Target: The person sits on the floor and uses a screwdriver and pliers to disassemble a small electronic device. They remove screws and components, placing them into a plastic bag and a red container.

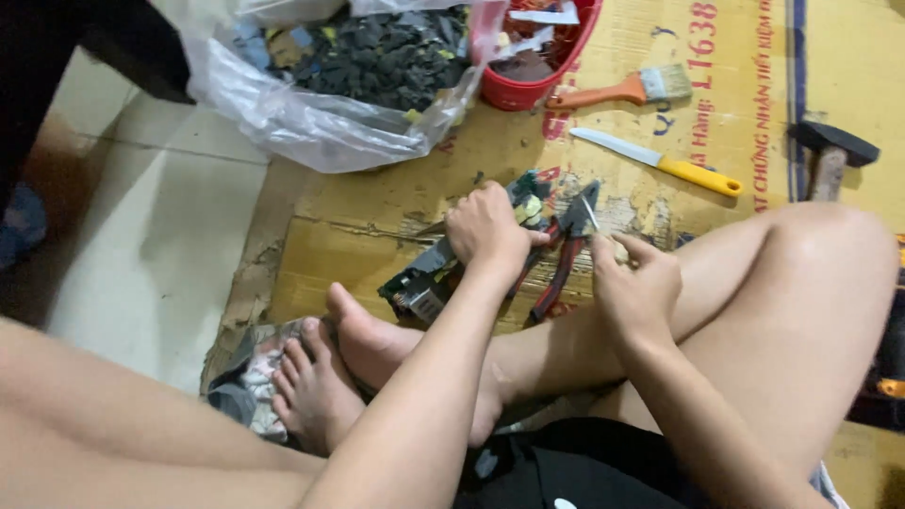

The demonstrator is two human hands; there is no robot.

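Note:
I sit on flattened cardboard with my legs crossed. My left hand is closed over a green circuit board with dark parts on it, pressing it to the cardboard just past my feet. My right hand grips a thin metal tool with a pale handle, its tip pointing up towards the board. Between the two hands lie pliers with red handles and a dark head. Whether either hand also holds the pliers is unclear.
Beyond the hands are a clear plastic bag of dark scraps, a red basket, an orange-handled paintbrush, a yellow-handled knife and a hammer. Tile floor lies left. A crumpled bag sits under my foot.

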